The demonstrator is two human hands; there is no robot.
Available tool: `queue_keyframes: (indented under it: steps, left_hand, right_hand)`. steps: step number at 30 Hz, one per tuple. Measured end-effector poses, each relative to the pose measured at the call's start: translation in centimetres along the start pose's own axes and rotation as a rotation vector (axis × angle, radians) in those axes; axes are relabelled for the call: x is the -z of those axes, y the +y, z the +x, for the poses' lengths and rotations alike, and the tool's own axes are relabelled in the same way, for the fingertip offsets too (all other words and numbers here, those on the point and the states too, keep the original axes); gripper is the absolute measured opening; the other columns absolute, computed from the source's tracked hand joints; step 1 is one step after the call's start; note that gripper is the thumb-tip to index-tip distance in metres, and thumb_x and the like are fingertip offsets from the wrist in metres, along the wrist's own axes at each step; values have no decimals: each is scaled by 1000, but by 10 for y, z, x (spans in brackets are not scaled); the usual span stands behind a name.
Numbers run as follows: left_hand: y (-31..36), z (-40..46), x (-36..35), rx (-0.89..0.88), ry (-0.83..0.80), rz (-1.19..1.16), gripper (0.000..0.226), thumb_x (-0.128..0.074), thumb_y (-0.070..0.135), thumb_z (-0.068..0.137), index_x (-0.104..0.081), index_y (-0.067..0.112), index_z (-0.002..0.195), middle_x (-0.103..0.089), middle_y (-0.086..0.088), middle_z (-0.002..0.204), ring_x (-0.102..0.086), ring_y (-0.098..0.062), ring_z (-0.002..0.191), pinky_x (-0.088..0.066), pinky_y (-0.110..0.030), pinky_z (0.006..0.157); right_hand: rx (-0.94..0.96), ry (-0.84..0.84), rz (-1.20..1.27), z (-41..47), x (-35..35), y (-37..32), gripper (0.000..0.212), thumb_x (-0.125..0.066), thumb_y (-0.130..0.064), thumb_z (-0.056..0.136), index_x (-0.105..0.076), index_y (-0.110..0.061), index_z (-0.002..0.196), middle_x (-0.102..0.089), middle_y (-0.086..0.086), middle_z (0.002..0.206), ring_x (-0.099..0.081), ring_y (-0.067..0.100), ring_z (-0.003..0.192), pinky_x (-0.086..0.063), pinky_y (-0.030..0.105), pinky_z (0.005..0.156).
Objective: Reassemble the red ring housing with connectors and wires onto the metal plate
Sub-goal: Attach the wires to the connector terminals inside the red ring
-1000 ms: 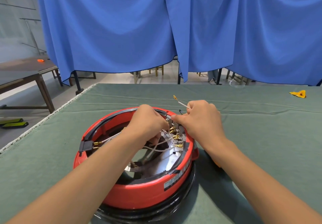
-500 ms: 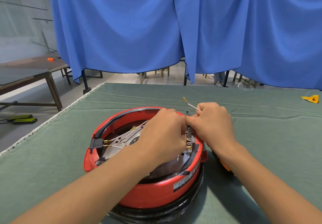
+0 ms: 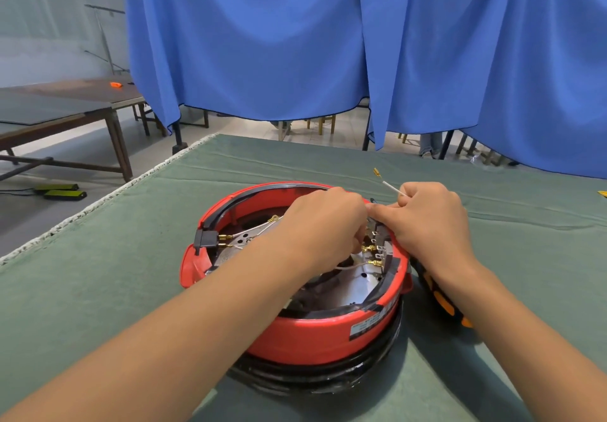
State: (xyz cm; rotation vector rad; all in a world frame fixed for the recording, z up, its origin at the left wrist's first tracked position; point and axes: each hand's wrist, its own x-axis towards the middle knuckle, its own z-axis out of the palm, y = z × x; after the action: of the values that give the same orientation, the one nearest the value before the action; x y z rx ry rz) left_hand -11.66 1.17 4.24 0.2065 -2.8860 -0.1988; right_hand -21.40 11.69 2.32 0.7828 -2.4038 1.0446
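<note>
on a green-covered table, the red ring housing sits close. left hand curls over gold connectors, grip hidden. right hand pinches a white wire. likely mid-wiring; next, seat that wire's terminal.

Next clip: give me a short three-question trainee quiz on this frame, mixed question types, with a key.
1. True or false: the right hand holds a white wire whose gold terminal points away over the table.
2. Which colour is the cloth under the red ring housing? A green, B white, C black.
3. Fill in: a black connector block sits on the housing's ___ side.

Key: 1 true; 2 A; 3 left.
</note>
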Motion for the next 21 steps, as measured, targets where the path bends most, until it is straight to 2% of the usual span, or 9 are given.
queue_keyframes:
  steps: [2,8,11,14,21]
  left_hand:
    - [-1,0,0,2,12,-14,10,-65,20,85,-73,26,87,-60,-1,85,-50,-22,76,-36,-30,64]
    - [-6,2,-3,32,28,-130,8,-69,24,82,-75,27,88,-68,-2,95,-60,-24,85,-42,-31,66]
    - [-11,2,-3,36,-1,-227,10,-71,20,81,-77,26,87,-72,-1,90,-64,-23,85,-52,-35,75]
    - [-15,0,-3,24,-29,-289,15,-69,14,80,-78,24,87,-73,-1,86,-64,-22,83,-53,-37,78]
    - [-12,1,-6,17,26,-226,17,-64,17,82,-77,28,88,-72,-3,89,-63,-25,85,-53,-37,75]
  right_hand:
    - [10,-10,-1,1,0,1,67,-81,-36,67,-21,-15,44,-22,-4,38,-22,17,45,-17,31,44]
    - [16,-12,-3,2,-2,5,64,-80,-38,68,-25,-16,45,-30,1,42,-29,22,50,-21,32,47]
    - [16,-22,4,3,-3,6,63,-81,-38,69,-27,-14,46,-31,3,43,-28,22,51,-23,33,49]
    - [7,-19,24,2,-3,5,64,-82,-36,68,-25,-16,45,-27,-6,36,-29,21,49,-25,32,49]
    - [4,-16,-1,1,-2,3,65,-80,-36,68,-22,-17,47,-24,-4,38,-25,21,49,-20,33,48]
